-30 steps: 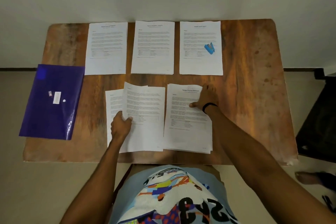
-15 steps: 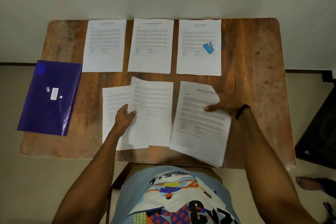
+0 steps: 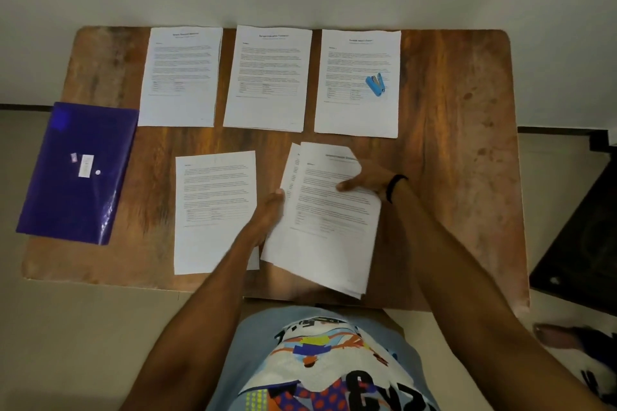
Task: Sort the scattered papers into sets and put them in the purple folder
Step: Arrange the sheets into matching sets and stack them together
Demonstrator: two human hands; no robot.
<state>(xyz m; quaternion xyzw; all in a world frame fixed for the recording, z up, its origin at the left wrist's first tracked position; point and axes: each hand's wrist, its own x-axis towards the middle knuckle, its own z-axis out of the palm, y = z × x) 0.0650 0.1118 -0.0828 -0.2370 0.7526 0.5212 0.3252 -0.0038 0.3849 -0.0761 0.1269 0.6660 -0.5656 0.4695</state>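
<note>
Wooden and worn, the table is seen from above, set against a pale wall. At its left edge the purple folder is laid flat and closed. It partly overhangs the tabletop, and a white label is seen on its cover.

Along the far edge three piles of printed papers are ranged side by side and apart: the left pile, the middle pile and the right pile, on which a blue stapler is laid.

In the near row a printed sheet is laid flat to the right of the folder, and its near right corner is crossed by the left forearm. Just beside it the left hand is closed on the left edge of a skewed stack of papers, most of its fingers being tucked out of sight under the sheets. The stack is turned askew to the table edge, and its sheets are slightly fanned at the far left corner. Its right side is gripped by the right hand, with the thumb pressed on the top page and the fingers curled behind. A black band is worn at that wrist. Whether the stack is raised off the wood cannot be told.
</note>
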